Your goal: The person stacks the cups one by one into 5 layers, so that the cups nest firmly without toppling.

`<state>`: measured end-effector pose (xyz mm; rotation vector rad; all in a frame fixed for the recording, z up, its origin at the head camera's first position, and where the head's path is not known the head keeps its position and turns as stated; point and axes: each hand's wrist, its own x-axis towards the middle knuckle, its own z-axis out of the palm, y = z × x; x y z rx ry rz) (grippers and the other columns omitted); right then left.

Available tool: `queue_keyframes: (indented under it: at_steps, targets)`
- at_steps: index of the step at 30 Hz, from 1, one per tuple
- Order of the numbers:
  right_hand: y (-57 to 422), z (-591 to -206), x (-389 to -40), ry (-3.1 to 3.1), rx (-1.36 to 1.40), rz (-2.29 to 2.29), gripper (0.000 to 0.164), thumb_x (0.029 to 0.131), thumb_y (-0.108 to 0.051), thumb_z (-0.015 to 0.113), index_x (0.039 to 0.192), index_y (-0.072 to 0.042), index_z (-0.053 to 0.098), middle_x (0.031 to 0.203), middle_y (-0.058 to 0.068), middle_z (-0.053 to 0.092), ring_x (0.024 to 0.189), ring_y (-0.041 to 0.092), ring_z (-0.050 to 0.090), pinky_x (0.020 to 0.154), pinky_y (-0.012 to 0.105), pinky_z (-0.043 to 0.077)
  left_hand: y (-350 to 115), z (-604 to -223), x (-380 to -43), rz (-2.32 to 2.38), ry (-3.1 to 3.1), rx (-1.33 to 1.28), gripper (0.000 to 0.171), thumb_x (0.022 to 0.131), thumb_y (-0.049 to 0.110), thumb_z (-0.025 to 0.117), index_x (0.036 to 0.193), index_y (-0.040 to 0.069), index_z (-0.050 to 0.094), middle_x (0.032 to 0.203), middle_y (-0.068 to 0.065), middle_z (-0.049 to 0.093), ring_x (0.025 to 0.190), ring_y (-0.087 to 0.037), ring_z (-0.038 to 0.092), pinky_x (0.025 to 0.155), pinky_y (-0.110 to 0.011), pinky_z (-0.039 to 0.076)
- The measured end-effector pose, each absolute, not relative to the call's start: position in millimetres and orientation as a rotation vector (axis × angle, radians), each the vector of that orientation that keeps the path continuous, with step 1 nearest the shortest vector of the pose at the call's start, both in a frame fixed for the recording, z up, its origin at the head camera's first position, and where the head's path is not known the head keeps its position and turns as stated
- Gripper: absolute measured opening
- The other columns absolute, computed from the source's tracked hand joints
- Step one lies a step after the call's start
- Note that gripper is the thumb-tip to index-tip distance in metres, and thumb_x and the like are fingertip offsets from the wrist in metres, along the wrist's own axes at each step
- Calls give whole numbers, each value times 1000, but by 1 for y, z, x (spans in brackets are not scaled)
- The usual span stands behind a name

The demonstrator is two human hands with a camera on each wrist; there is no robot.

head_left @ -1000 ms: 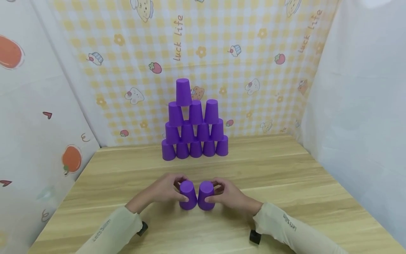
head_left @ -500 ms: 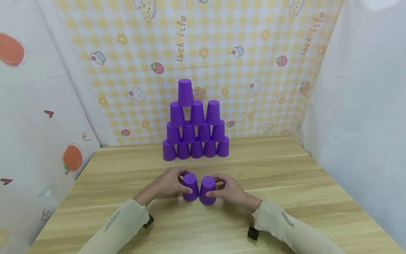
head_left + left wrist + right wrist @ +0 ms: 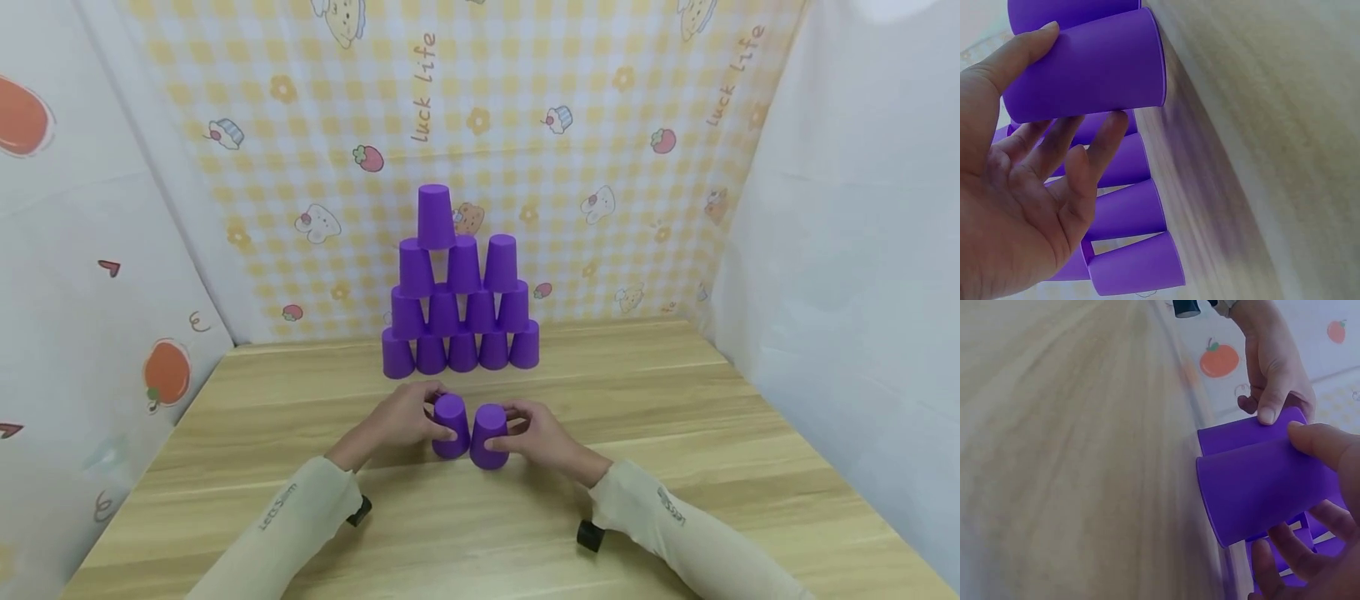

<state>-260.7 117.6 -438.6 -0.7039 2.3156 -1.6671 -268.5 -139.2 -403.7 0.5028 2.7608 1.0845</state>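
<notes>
My left hand (image 3: pixel 405 417) pinches an upside-down purple cup (image 3: pixel 452 425) between thumb and fingers. An identical cup (image 3: pixel 491 435), also upside down, is held by my right hand (image 3: pixel 543 437). These two cups stand side by side, the right one slightly nearer to me. In the left wrist view, the thumb lies on one side of the held cup (image 3: pixel 1088 69) and fingertips touch the other. The right wrist view has my thumb on the near cup (image 3: pixel 1260 487). Whether their rims touch the table is hard to tell. Behind them rises a pyramid of purple cups (image 3: pixel 462 267).
The pyramid has full-looking lower rows, three cups in its third row and a single cup (image 3: pixel 436 218) on top at the left. It stands on the wooden table (image 3: pixel 637 400) near the checked backdrop (image 3: pixel 600 167). White cloth (image 3: pixel 825 250) hangs at both sides.
Both hands have moved away from me toward the pyramid, each with its cup. The left cup has moved farther than the right one. The pyramid looks the same.
</notes>
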Motion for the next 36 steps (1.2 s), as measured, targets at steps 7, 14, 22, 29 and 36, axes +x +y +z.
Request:
queue_keyframes:
  at_steps: [7, 14, 22, 29, 36]
  targets:
    - [117, -437, -272, 2373, -682, -1671, 48, 81, -13, 83, 123, -2, 64, 112, 11, 69, 100, 27, 66, 85, 35, 56, -137, -403, -271, 1026, 2788, 480, 51, 70, 30, 91, 113, 18, 65, 109, 0, 69, 90, -12, 64, 85, -40, 53]
    - [117, -429, -278, 2415, -666, -1663, 50, 80, -16, 84, 124, -4, 65, 112, 10, 69, 99, 27, 65, 82, 35, 56, -137, -404, -271, 1012, 2839, 461, 48, 69, 32, 91, 109, 22, 66, 104, 6, 68, 91, -11, 63, 85, -39, 53]
    - [121, -408, -286, 2467, -635, -1665, 47, 80, -20, 84, 121, -8, 67, 111, 7, 69, 96, 23, 66, 82, 36, 56, -138, -403, -274, 1129, 2892, 442, 54, 75, 36, 87, 122, 20, 65, 108, 6, 68, 96, -14, 65, 82, -39, 55]
    - [123, -395, -292, 2460, -615, -1687, 43, 82, -16, 82, 119, -3, 65, 109, 12, 69, 94, 27, 65, 81, 38, 56, -136, -394, -273, 1306, 2910, 394, 55, 77, 40, 84, 122, 15, 63, 103, 2, 70, 87, -16, 65, 75, -36, 56]
    - [124, -394, -298, 2516, -641, -1685, 43, 83, -18, 82, 120, -4, 65, 111, 11, 68, 104, 31, 61, 85, 36, 53, -131, -387, -271, 1468, 2879, 374, 60, 78, 38, 84, 127, 12, 61, 108, -3, 68, 90, -23, 63, 74, -35, 56]
